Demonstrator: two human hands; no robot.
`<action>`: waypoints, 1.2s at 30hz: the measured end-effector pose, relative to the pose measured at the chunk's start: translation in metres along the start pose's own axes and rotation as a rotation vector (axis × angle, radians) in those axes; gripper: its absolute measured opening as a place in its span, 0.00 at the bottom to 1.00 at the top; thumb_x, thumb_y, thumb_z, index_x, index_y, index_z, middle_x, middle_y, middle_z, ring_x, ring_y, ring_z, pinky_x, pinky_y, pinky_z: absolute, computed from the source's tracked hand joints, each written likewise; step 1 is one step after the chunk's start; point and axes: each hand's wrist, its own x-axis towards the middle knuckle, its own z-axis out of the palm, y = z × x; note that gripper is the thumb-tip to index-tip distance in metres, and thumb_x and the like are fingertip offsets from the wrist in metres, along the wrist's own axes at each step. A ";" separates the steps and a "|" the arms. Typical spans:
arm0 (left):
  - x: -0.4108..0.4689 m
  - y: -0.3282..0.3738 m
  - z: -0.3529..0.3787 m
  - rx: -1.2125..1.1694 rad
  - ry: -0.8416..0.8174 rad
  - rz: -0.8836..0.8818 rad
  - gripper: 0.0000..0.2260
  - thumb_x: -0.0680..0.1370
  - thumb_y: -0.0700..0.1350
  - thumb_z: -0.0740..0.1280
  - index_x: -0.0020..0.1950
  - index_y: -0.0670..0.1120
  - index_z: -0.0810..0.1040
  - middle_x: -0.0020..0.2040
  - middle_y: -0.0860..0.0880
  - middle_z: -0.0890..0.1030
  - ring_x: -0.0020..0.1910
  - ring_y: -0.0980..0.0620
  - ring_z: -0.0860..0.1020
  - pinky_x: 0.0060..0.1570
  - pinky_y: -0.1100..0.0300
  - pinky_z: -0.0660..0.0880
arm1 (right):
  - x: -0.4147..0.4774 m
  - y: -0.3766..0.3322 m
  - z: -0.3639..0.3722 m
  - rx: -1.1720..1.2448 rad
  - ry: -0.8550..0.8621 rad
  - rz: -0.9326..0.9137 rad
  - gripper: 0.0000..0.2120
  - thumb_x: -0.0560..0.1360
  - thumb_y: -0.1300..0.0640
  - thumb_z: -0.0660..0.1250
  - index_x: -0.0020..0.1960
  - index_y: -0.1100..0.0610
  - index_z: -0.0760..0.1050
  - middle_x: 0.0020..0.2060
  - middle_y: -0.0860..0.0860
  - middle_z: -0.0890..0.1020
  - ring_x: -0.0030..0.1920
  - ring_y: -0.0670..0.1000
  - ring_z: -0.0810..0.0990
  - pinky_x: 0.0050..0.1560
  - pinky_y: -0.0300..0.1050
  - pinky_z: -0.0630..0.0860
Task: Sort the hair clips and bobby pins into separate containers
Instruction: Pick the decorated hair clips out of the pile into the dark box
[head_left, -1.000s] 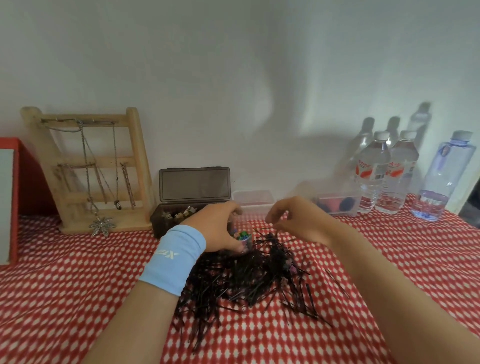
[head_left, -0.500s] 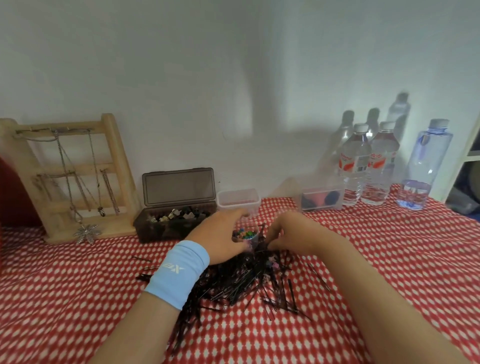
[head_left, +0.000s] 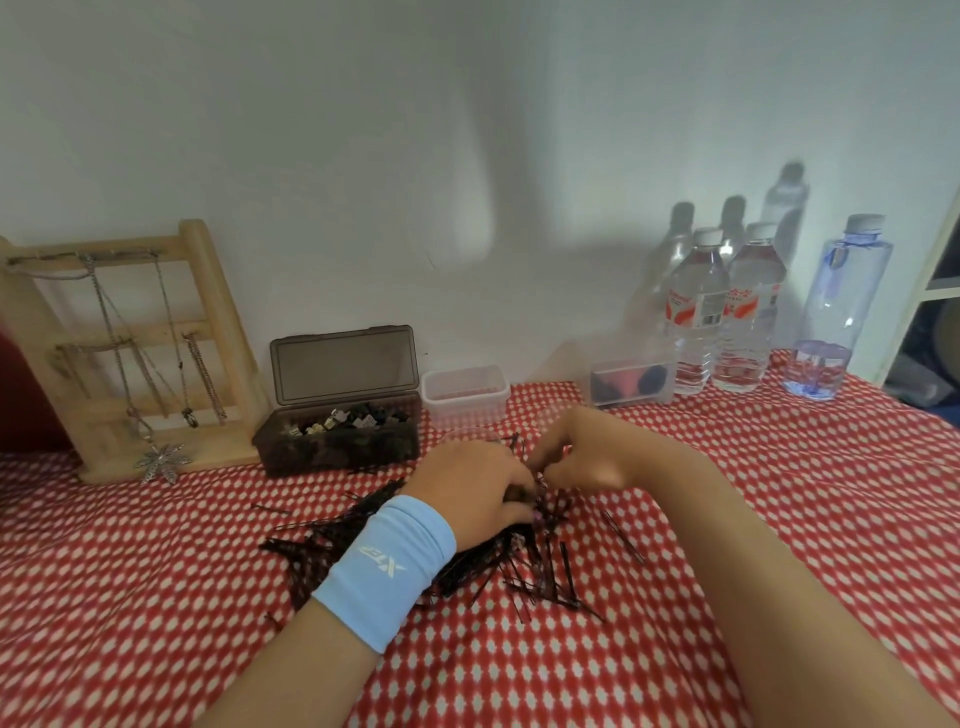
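Observation:
A heap of black bobby pins (head_left: 493, 566) lies on the red-and-white checked cloth (head_left: 779, 493). My left hand (head_left: 472, 488), with a light blue wristband, rests on the heap with its fingers curled round a small cup that is almost hidden. My right hand (head_left: 587, 457) sits just right of it, fingertips pinched together against my left fingers on something small and blurred. Behind the heap stand an open dark box of hair clips (head_left: 337, 441) and a low clear container (head_left: 464, 395).
A wooden jewellery stand (head_left: 130, 353) with necklaces stands at the back left. A second clear container (head_left: 631, 384) with dark and red items sits at the back right, beside three water bottles (head_left: 748, 312). The wall runs close behind everything.
My right hand has lifted out of the heap and closed in on my left fingertips. The coloured pieces in the cup are now covered by my left hand. The view has shifted slightly right.

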 end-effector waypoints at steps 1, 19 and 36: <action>0.001 0.000 0.000 0.000 -0.004 -0.011 0.12 0.78 0.60 0.64 0.59 0.60 0.80 0.55 0.56 0.80 0.53 0.53 0.77 0.47 0.61 0.66 | 0.000 0.000 0.000 -0.007 -0.019 0.004 0.14 0.74 0.62 0.71 0.52 0.44 0.86 0.45 0.38 0.86 0.46 0.40 0.82 0.51 0.38 0.79; -0.012 -0.009 -0.010 -0.208 -0.194 -0.045 0.10 0.78 0.59 0.65 0.53 0.60 0.83 0.52 0.61 0.81 0.50 0.59 0.78 0.53 0.59 0.75 | 0.003 -0.001 0.007 -0.022 -0.091 -0.021 0.07 0.74 0.55 0.76 0.51 0.47 0.86 0.42 0.38 0.85 0.42 0.36 0.81 0.43 0.30 0.74; -0.026 -0.045 -0.036 -0.480 0.053 -0.133 0.03 0.76 0.48 0.71 0.47 0.54 0.83 0.45 0.60 0.81 0.35 0.71 0.75 0.38 0.74 0.68 | 0.030 -0.040 0.012 -0.055 0.261 -0.066 0.05 0.76 0.49 0.72 0.52 0.45 0.83 0.44 0.39 0.81 0.44 0.39 0.78 0.49 0.37 0.76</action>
